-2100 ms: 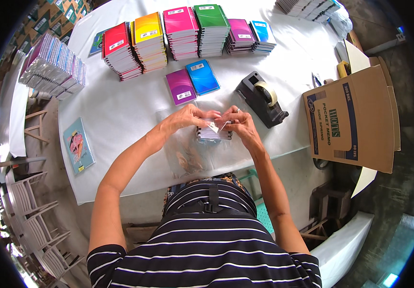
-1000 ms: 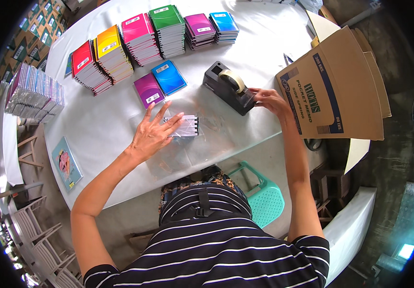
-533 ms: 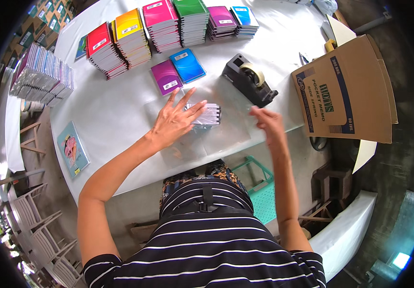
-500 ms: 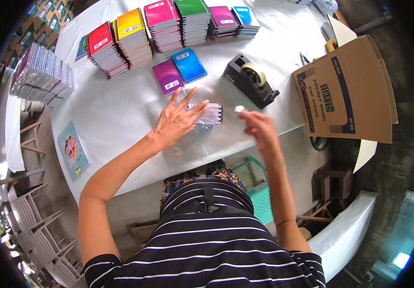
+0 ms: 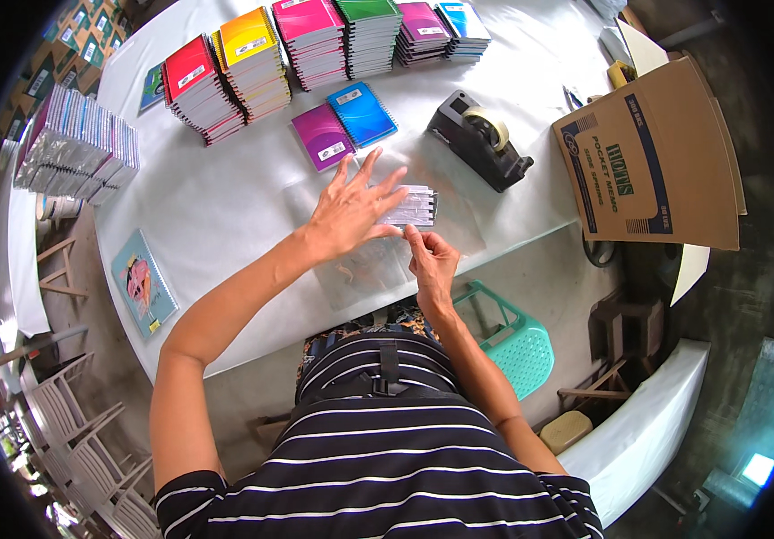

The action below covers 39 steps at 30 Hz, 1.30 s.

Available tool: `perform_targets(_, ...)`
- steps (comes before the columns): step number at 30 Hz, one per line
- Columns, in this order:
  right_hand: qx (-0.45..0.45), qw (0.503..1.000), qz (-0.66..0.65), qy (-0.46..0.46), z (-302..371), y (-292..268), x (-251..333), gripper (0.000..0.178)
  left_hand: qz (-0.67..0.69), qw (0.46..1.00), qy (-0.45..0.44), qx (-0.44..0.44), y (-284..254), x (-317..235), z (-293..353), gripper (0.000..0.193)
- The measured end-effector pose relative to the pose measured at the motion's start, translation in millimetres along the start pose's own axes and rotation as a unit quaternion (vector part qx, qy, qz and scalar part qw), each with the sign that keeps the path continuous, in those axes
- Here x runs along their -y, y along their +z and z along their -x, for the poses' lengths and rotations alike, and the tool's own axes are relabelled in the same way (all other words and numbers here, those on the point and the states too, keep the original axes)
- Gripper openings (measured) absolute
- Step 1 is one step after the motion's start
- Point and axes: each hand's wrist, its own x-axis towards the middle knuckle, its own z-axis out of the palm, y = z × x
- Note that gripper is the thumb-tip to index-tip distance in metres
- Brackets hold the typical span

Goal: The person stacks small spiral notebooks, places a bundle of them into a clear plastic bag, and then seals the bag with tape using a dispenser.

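My left hand (image 5: 348, 212) has its fingers spread, its fingertips on or just over the left side of a small stack of spiral notebooks (image 5: 417, 206) in clear plastic. The palm hides part of that stack. At the stack's near edge my right hand (image 5: 433, 265) pinches thumb and forefinger together, close to the left thumb. Half a second ago it held a small piece of tape; the pinching fingers now hide that piece. Clear plastic sheets (image 5: 360, 274) lie under and around the stack. Beyond the left hand rest a purple notebook (image 5: 322, 135) and a blue notebook (image 5: 364, 114).
A black tape dispenser (image 5: 479, 141) stands to the right, with an open cardboard box (image 5: 616, 171) past it. Tall stacks of coloured notebooks (image 5: 252, 58) line the far side. Wrapped notebooks (image 5: 77, 144) and a teal notebook (image 5: 142, 283) are at left; a green stool (image 5: 517, 346) is below the edge.
My right hand has come leftward and nearer from beside the dispenser to the stack's near edge. The left hand has shifted slightly right, fingers still spread. More of the green stool shows.
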Motion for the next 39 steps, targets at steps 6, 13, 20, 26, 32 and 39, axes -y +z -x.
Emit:
perform_targets(6,-0.033,0.953,0.233,-0.192,-8.8,2.2,-20.6,0.029,0.257,0.955,-0.06,0.136,27.8,21.6,-29.5,0.078)
perform_targets(13,0.055,0.884,0.412,-0.213,-40.8,-25.5,-47.7,0.04,0.087,0.99,-0.01,0.112,10.0,-3.3,-47.2,0.109)
perform_targets(20,0.32,0.791,-0.438,0.282,-37.3,-17.2,-57.5,0.062,0.449,0.882,-0.127,-0.073,28.4,-4.6,-31.1,0.107)
perform_targets(26,0.28,0.954,-0.084,-0.07,-73.8,-41.4,46.9,0.07,0.728,0.606,-0.221,-0.233,74.8,-18.2,28.4,0.118)
perform_targets(32,0.37,0.891,0.21,-0.159,-131.3,-62.0,34.6,0.09,0.629,0.729,-0.225,-0.147,11.9,-26.3,-19.6,0.122)
perform_targets(39,0.388,0.586,0.518,-0.488,-105.0,-52.5,159.3,0.028,0.212,0.934,-0.282,-0.046,-4.8,-12.4,-34.4,0.05)
